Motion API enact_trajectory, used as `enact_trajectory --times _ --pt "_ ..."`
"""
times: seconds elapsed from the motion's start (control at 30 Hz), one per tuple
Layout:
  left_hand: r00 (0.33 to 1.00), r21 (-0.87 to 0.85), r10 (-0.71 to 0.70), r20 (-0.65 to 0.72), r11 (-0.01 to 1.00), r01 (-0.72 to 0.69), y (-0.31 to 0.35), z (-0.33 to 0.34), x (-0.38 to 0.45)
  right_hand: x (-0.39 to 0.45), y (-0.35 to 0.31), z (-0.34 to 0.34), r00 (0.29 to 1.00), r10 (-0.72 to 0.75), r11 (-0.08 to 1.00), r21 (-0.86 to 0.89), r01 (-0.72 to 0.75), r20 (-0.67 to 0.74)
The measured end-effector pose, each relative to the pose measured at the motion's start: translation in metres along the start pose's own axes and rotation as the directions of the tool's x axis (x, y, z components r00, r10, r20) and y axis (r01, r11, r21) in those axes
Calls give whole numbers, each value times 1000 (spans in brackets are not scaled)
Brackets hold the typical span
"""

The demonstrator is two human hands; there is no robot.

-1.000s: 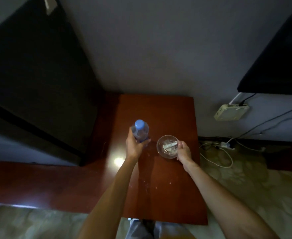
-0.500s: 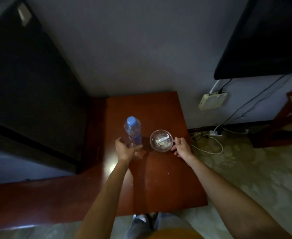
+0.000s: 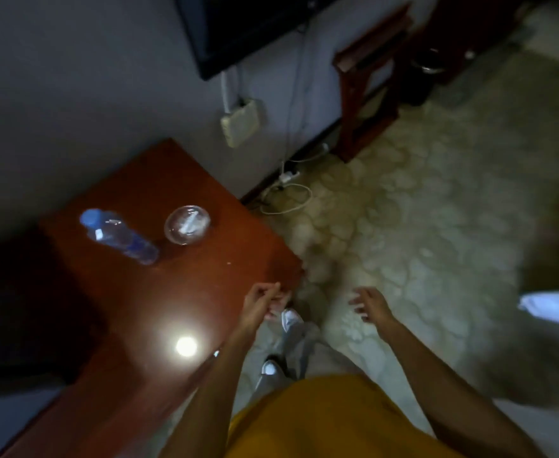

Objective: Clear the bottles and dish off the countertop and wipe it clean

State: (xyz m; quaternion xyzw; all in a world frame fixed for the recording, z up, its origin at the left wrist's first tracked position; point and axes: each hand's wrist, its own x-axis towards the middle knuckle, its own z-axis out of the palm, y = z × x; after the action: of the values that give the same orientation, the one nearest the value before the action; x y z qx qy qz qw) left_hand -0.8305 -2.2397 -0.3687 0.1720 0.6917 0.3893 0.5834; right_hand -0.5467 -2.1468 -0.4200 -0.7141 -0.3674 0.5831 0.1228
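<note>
A clear plastic bottle (image 3: 119, 236) with a blue cap stands on the reddish wooden countertop (image 3: 185, 292), and just to its right, close but seemingly not touching, sits a small glass dish (image 3: 187, 224) with something pale and flat lying in it; the blur makes it hard to say what. Both rest toward the far end of the surface, near the wall. Neither hand is on them: the left hand (image 3: 260, 304) hangs over the near right corner of the countertop with its fingers loosely curled and empty, and the right hand (image 3: 370, 305) is out over the patterned floor (image 3: 436, 209), fingers spread and holding nothing. A bright lamp reflection (image 3: 186, 346) glares off the wood nearer the body. Beyond the countertop a white box (image 3: 240, 122) hangs on the wall with cables trailing to the floor, below a dark screen (image 3: 238, 24), and a wooden stand (image 3: 367, 84) sits further right. No cloth shows anywhere in view. As a judgement, the task looks barely begun: only one bottle can be seen, it and the dish remain to be removed, and the wiping has not started
</note>
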Motion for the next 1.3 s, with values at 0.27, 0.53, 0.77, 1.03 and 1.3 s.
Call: enact_trajectory --times 0.27,0.53,0.77,1.03,1.3 --pt "898 470 -284 336 877 101 10 138 45 -62 198 -104 907 393 896 285 -340 -152" --pt "879 650 -344 329 758 54 28 242 118 -27 220 -176 865 495 797 439 -415 -81" --pt "892 729 -438 112 646 226 48 292 151 82 88 -313 946 283 905 371 -209 -159" --pt "835 734 -548 53 588 340 100 378 264 203 -12 -437 951 207 920 377 -110 -228" --pt "844 842 -456 282 539 10 251 610 399 271 -42 -533 867 411 832 505 -230 -281"
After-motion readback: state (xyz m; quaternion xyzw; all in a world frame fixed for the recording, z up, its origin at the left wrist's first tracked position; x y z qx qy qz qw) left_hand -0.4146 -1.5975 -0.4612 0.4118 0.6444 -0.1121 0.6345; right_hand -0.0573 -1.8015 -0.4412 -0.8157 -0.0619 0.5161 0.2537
